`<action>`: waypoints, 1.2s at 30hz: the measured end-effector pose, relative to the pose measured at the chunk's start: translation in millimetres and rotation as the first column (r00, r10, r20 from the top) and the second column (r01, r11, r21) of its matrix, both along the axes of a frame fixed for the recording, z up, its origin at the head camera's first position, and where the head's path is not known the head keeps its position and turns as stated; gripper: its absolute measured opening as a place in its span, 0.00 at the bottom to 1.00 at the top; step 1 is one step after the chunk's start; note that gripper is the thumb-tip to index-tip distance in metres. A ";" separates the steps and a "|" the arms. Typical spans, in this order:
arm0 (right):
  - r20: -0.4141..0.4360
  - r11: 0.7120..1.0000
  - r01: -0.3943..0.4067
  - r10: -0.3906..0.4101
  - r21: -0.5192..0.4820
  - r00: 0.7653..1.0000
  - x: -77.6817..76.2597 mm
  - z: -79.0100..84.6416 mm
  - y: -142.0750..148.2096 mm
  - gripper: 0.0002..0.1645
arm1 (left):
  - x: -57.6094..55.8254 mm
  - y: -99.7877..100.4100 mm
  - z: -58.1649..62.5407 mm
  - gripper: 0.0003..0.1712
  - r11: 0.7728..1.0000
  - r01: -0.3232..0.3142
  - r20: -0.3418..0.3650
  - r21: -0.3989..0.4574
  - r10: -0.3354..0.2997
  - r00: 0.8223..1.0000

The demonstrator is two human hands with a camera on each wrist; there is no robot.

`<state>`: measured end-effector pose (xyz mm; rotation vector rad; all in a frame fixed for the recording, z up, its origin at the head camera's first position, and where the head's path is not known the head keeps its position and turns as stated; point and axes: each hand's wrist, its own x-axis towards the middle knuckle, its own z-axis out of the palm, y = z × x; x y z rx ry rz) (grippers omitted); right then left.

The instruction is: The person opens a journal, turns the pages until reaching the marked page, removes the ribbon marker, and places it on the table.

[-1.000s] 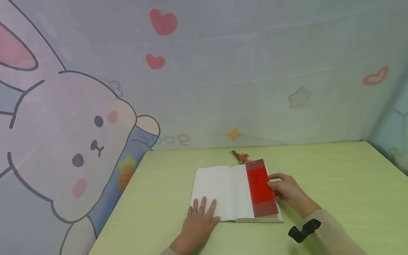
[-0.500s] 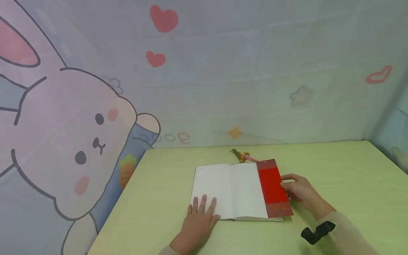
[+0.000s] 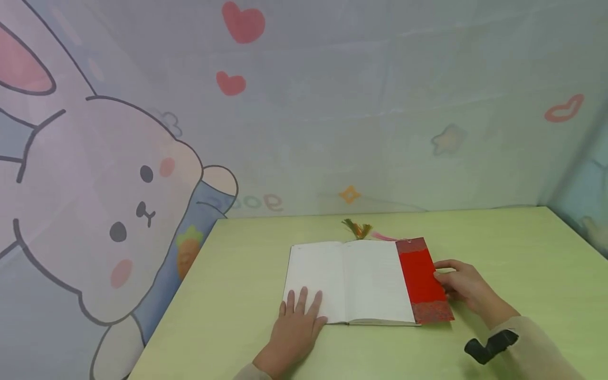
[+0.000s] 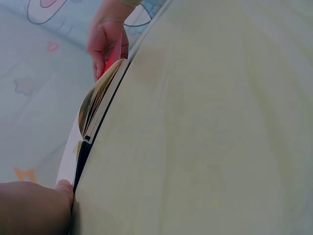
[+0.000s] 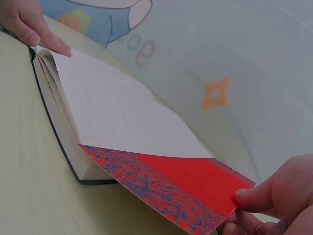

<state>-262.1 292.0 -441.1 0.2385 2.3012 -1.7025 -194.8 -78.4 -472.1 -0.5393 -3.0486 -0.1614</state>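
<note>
An open notebook [image 3: 375, 279] with lined white pages lies on the table. My left hand [image 3: 296, 327] rests with spread, straight fingers on its left page, near the lower edge. My right hand [image 3: 465, 287] pinches the right edge of a red bookmark [image 3: 420, 277], thumb on top and fingers beneath, as the right wrist view shows. Blue-and-red swirls pattern the bookmark's near end [image 5: 151, 183]. The bookmark overlaps the right page's outer margin and juts past the notebook's edge. From its far end a pink cord leads to a green and orange tassel [image 3: 357, 229] behind the notebook.
The pale green table [image 3: 247, 274] reaches back to a hanging cloth [image 3: 304, 132] printed with a rabbit, hearts and stars. A black wrist mount [image 3: 491, 345] sits on the right sleeve.
My right hand has slid the bookmark to the right, from well over the right page to its outer margin. The pink cord has drawn out straighter. The left hand stays on the left page.
</note>
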 end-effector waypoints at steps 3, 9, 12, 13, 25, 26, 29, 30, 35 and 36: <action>0.000 1.000 0.014 -0.014 0.020 1.000 1.2 0.5 7.2 0.32 | -1.8 1.7 -1.4 0.31 1.000 0.004 -0.002 -0.003 -0.004 1.000; -0.040 0.999 0.026 -0.025 0.047 0.999 -0.7 -2.0 13.4 0.29 | -2.2 1.2 -2.8 0.32 1.000 -0.009 0.013 0.027 0.008 1.000; -0.067 0.994 0.038 -0.032 0.099 0.997 -1.1 -4.1 16.6 0.28 | -2.7 2.0 -3.6 0.32 1.000 -0.003 0.014 0.030 0.002 1.000; -0.076 0.991 0.042 -0.033 0.124 0.997 -1.1 -4.9 17.3 0.27 | -2.9 2.2 -4.0 0.32 1.000 0.001 0.012 0.028 -0.001 1.000; -0.292 0.865 0.097 0.060 0.492 0.954 3.6 -7.6 12.8 0.22 | -2.4 2.4 -3.8 0.31 1.000 0.001 -0.002 0.016 -0.001 1.000; -0.297 0.856 0.098 0.067 0.507 0.953 5.0 -6.8 12.0 0.21 | -2.4 2.3 -4.0 0.31 1.000 0.002 -0.006 0.016 -0.002 1.000; -0.306 0.832 0.102 0.085 0.546 0.948 9.4 -3.7 8.8 0.21 | -2.3 2.3 -4.2 0.31 1.000 0.003 -0.016 0.013 -0.003 1.000; -0.307 0.828 0.101 0.089 0.552 0.948 10.7 -2.5 7.3 0.21 | -2.3 2.2 -4.3 0.31 1.000 0.003 -0.018 0.013 -0.002 1.000; -0.320 0.822 0.089 0.117 0.562 0.940 16.4 0.5 -4.7 0.21 | -2.3 1.7 -3.6 0.31 1.000 0.009 -0.009 0.017 -0.009 1.000; -0.326 0.823 0.084 0.127 0.562 0.937 17.5 0.6 -7.4 0.21 | -2.3 1.7 -3.5 0.31 1.000 0.011 -0.005 0.023 -0.011 1.000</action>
